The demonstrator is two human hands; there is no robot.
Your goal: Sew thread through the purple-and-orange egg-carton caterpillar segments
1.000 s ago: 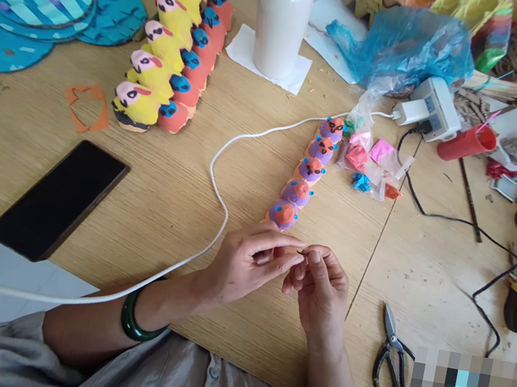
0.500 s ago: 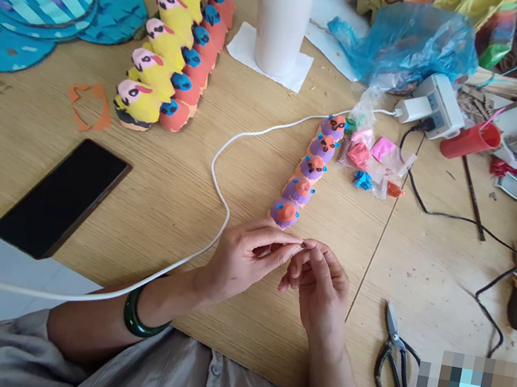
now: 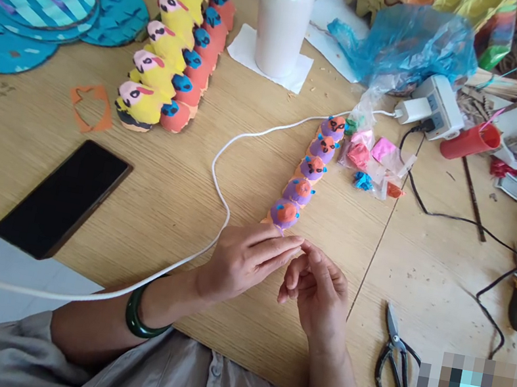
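Observation:
My left hand (image 3: 246,261) reaches in from the left with its fingers pressed together. Its fingertips meet those of my right hand (image 3: 322,288), whose thumb and index finger are pinched while the other fingers curl. Whatever lies between the fingertips is too small and hidden to name. Just beyond my hands is a row of purple egg-carton cups (image 3: 311,169) topped with orange clay faces and blue ears. The farther faces carry dark features; the two nearest look plainer. Small bags of coloured clay (image 3: 359,154) lie to the right of the row.
A white cable (image 3: 214,162) curves across the table past my left forearm. To the left lie a phone (image 3: 62,197) and yellow and red clay-covered egg-carton rows (image 3: 165,43). A white bottle (image 3: 280,30) stands at the back. Scissors (image 3: 394,354) are beside my right forearm.
My left thumb has slid down behind the fingers, and the small dark bit between the fingertips no longer shows. My right hand has barely moved.

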